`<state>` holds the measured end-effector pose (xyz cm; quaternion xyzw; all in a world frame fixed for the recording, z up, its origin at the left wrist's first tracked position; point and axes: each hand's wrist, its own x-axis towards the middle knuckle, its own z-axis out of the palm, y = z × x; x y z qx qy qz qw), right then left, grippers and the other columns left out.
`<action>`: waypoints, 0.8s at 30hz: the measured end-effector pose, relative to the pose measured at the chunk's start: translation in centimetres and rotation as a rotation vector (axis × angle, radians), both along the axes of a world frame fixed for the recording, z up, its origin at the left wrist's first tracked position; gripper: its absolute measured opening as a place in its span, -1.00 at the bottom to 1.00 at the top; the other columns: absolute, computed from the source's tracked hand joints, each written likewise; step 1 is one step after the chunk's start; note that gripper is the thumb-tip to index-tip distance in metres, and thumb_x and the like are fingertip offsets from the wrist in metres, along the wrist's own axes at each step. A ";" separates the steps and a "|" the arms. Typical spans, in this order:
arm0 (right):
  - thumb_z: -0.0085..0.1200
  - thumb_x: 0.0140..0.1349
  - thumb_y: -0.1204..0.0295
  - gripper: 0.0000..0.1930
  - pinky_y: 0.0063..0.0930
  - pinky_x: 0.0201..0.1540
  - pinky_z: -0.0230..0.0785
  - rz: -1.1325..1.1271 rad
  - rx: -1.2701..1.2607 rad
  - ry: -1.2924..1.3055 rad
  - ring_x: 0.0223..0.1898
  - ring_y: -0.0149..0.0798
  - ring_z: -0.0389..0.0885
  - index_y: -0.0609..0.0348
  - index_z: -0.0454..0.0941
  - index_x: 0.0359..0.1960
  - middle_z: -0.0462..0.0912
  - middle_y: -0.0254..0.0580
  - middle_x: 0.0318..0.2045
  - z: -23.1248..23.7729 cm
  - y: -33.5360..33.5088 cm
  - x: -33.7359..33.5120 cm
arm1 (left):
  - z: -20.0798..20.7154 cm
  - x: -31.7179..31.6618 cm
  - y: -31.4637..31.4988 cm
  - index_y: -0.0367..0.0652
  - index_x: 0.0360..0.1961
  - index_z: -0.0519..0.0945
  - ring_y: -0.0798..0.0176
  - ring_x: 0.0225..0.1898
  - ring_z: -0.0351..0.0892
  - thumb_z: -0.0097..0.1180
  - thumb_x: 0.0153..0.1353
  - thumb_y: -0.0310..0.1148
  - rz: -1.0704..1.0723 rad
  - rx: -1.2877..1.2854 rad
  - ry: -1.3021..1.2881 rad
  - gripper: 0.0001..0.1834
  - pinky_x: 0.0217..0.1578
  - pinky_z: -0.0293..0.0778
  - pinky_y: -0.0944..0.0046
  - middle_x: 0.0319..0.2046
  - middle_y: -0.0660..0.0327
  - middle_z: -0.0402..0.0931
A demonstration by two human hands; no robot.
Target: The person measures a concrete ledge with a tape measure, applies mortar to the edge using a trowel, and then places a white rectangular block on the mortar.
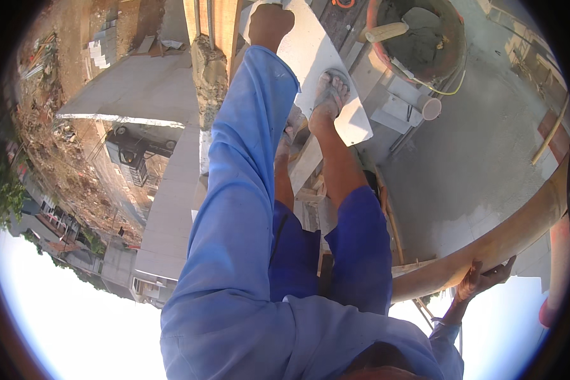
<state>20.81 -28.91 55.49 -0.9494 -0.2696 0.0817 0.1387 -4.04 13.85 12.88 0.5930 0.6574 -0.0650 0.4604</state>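
My left arm, in a light blue sleeve, reaches to the top of the view. My left hand [271,25] is closed in a fist over a pale flat board [310,47], beside an upright wooden post [213,25] with wet mortar [209,73] on it. What the fist holds, if anything, is hidden. Low on the right, my right hand [481,280] has its fingers spread against the lower edge of a long brown beam [487,244], which looks bent at the rim of the view. My bare feet [330,92], grey with mortar, stand on and beside the board.
A round orange-rimmed tub of mortar [424,44] stands at the upper right, with a wood-handled tool [387,31] across its rim. Close to it are a pale round cup [429,107] and white slabs [392,114]. Ground with a vehicle [130,152] lies far below at left.
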 end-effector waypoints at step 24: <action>0.30 -0.10 -0.08 0.06 -0.26 -0.13 0.40 -0.169 -0.056 -0.052 -0.14 -0.10 0.41 0.40 0.03 0.27 0.27 -0.06 -0.19 0.6 2.8 -2.6 | 12.6 -7.6 -10.3 -0.32 -0.26 0.55 -0.18 -0.21 0.58 0.00 -0.06 -0.47 0.073 -0.094 0.100 -0.71 -0.20 0.48 0.01 -0.35 -0.19 0.57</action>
